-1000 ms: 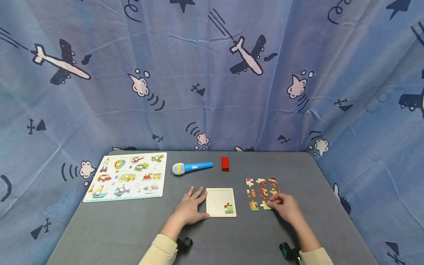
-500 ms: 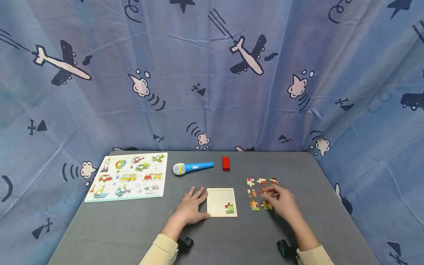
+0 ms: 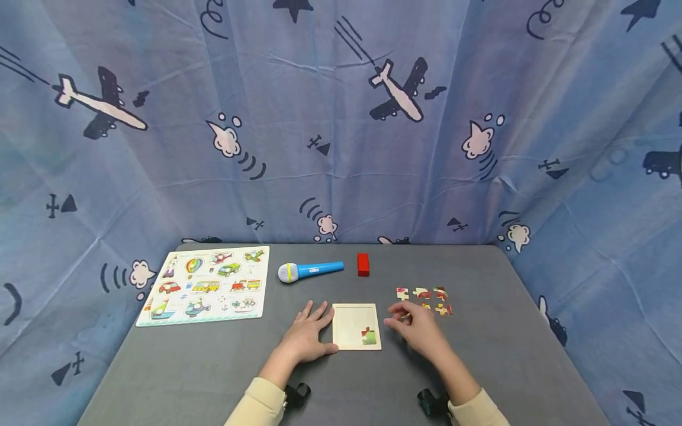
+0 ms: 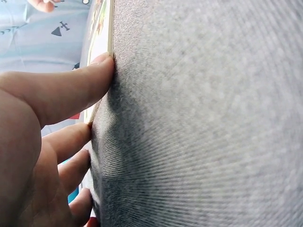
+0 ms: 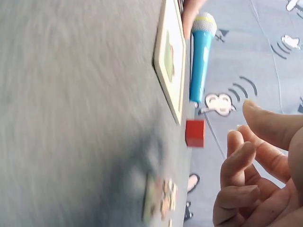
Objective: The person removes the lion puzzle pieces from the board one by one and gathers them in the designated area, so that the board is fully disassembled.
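In the head view my left hand (image 3: 306,337) lies spread on the grey table, its thumb and a fingertip against the left edge of a small square puzzle board (image 3: 346,322). The left wrist view shows the thumb (image 4: 90,78) right at the board's edge. A green and red puzzle piece (image 3: 369,336) sits in the board's lower right corner. Just right of the board hovers my right hand (image 3: 418,331), fingers loosely curled. In the right wrist view thumb and forefinger stand apart with nothing visible between them. Loose puzzle pieces (image 3: 422,293) lie beyond this hand, which hides some.
A picture board (image 3: 213,287) with vehicles lies at the left. Behind the puzzle board are a blue toy microphone (image 3: 319,268) and a red block (image 3: 363,265). A blue printed curtain (image 3: 341,148) stands behind and beside the table.
My right hand has moved left from the loose pieces toward the board, now covering the nearer pieces from view. The left hand stays at the board's edge.
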Action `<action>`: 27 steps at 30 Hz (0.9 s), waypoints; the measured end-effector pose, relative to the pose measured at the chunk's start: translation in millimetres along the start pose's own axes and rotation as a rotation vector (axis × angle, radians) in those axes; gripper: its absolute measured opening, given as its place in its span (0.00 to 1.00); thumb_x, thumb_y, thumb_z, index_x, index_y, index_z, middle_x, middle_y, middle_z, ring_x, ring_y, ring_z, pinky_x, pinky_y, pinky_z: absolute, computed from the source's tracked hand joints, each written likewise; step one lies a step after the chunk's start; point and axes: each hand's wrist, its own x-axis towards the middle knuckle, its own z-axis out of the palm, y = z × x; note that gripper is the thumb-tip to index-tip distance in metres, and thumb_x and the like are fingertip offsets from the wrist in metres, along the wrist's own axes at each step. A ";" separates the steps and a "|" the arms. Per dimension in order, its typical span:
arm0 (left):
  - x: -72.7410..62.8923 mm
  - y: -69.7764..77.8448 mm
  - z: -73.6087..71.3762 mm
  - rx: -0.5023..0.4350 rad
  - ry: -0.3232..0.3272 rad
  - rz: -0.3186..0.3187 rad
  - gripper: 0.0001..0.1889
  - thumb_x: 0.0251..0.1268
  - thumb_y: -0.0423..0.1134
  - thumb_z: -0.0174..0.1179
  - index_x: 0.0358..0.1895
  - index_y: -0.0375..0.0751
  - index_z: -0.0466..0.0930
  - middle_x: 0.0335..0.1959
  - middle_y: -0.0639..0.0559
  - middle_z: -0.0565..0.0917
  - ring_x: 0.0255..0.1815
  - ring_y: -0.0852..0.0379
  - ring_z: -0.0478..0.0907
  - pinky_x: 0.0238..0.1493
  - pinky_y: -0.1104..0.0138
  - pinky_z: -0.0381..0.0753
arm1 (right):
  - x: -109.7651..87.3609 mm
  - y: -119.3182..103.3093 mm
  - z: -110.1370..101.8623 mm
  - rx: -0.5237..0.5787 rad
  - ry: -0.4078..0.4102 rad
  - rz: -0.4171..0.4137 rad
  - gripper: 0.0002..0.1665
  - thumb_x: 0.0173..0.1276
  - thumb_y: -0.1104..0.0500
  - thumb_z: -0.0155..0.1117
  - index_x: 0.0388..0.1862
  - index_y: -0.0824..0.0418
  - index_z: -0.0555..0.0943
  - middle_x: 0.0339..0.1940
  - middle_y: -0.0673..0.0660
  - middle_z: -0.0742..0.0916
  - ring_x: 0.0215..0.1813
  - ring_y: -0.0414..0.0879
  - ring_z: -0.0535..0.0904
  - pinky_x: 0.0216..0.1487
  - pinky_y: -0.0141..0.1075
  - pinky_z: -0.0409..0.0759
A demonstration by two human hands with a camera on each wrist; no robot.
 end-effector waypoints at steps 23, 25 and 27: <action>0.2 -0.1 0.4 0.000 0.002 -0.001 0.44 0.58 0.55 0.72 0.77 0.47 0.66 0.80 0.47 0.61 0.83 0.37 0.45 0.79 0.42 0.52 | -2.4 -10.0 42.0 -0.167 -0.164 -0.030 0.16 0.53 0.58 0.82 0.33 0.52 0.80 0.33 0.49 0.78 0.34 0.41 0.70 0.36 0.36 0.70; 0.1 0.3 0.4 0.005 0.001 -0.001 0.44 0.58 0.55 0.72 0.77 0.47 0.66 0.80 0.47 0.61 0.83 0.37 0.45 0.79 0.42 0.52 | -2.3 -10.8 41.2 -0.103 -0.163 -0.031 0.15 0.55 0.61 0.80 0.32 0.54 0.79 0.30 0.49 0.79 0.31 0.41 0.70 0.33 0.34 0.69; 0.1 0.8 0.5 0.011 -0.001 -0.003 0.44 0.58 0.55 0.72 0.77 0.48 0.66 0.80 0.47 0.61 0.83 0.37 0.45 0.79 0.42 0.52 | -2.5 -10.4 39.9 -0.029 -0.172 -0.021 0.14 0.56 0.63 0.79 0.31 0.56 0.78 0.28 0.49 0.78 0.28 0.41 0.71 0.30 0.32 0.69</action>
